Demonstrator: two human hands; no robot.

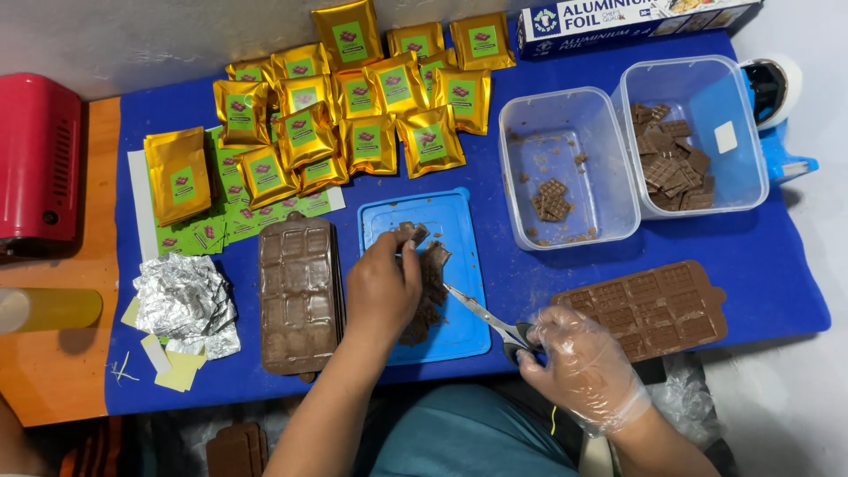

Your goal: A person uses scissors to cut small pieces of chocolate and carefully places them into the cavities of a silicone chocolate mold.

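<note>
Gold pouches (353, 97), blue lid (442, 274), brown chocolate (428, 283)

Glossy gold foil pouches (353, 97), crinkled aluminium foil (185, 305), clear plastic tubs (618, 159), matt blue cloth (751, 256)

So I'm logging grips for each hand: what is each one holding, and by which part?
Right hand, gloved, holds scissors by the handles. Left hand grips chocolate pieces from above on the blue lid.

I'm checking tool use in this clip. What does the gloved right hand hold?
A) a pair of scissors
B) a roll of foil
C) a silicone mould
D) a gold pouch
A: the gloved right hand grips the handles of the scissors, whose blades point toward the chocolate pieces on the blue lid under the bare left hand.
</note>
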